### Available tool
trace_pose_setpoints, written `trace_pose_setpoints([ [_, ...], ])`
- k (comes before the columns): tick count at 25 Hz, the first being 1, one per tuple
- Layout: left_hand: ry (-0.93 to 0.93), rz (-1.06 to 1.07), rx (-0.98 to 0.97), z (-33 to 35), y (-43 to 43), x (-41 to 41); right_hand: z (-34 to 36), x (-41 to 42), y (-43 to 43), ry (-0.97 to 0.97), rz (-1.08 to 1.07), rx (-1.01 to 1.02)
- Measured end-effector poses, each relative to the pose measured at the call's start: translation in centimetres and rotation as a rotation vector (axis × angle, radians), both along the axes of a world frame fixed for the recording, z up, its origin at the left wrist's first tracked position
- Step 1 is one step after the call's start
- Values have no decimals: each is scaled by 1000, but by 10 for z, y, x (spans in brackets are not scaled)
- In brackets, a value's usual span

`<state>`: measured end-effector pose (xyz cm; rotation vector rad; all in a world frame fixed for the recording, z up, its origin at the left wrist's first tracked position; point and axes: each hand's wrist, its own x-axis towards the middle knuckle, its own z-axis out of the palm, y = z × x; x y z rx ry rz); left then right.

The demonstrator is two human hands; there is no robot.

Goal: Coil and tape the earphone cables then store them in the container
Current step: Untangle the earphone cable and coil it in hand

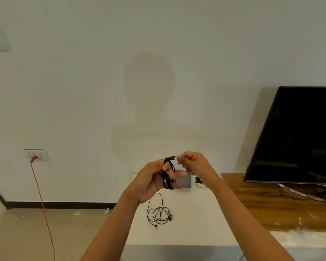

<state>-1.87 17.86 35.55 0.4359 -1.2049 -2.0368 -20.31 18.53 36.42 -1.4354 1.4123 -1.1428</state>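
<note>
Winding is the step in hand, by the look of it: the left hand [151, 179], just below the centre of the frame, has a black earphone cable [167, 176] looped in several turns around its spread fingers, thumb pressed on the bundle. The right hand [191, 162], just beside it, pinches the free end of that cable near the top of the loops, fingertips closed narrowly on it.

A second earphone cable [159, 213] lies loose and tangled on the white tabletop [196, 213], lower centre. A grey container [185, 180] sits behind the hands, largely hidden by them. I see no tape roll for certain; a small dark object to the right of the container is too small to name.

The main risk, I judge, is the coil springing open. The turns are held only by finger spread and thumb pressure, so sliding them off before tape goes on could let the loops loosen and tangle. Pulling the free end too hard could cinch the turns tight on the fingers or strain the thin wire at its plug.
</note>
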Motion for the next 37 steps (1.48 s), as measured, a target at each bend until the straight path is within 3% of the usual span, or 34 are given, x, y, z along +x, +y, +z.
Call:
trace_pose_setpoints([
  [4,182,120,59,2,-6,-1,-40,23,27,-77,114,92],
  [7,137,242,41,-4,-14,0,-41,41,53,22,121,99],
  [9,-22,286,-43,-7,-13,-2,-33,49,61,233,89,90],
  [12,-275,273,-218,-8,-8,-8,-16,56,61,885,82,42],
  [14,-340,250,-250,-9,-8,-9,-2,54,57,1231,34,-80],
  [17,-387,195,-256,-8,-8,-7,13,42,49,1381,79,-396],
  [19,-419,151,-257,-8,-5,-5,17,33,43,1184,154,-435],
  [22,-492,112,-238,-10,-2,-5,10,22,32,690,206,-404],
  [24,-516,70,-219,-13,2,-9,5,14,26,505,194,-376],
  [28,-340,42,-33,-20,7,-16,-3,4,20,157,201,-205],
  [32,-204,-34,122,-23,4,-13,-16,-4,16,35,270,-153],
  [37,-197,-126,92,-24,4,-5,-27,-9,16,-14,333,-124],
])
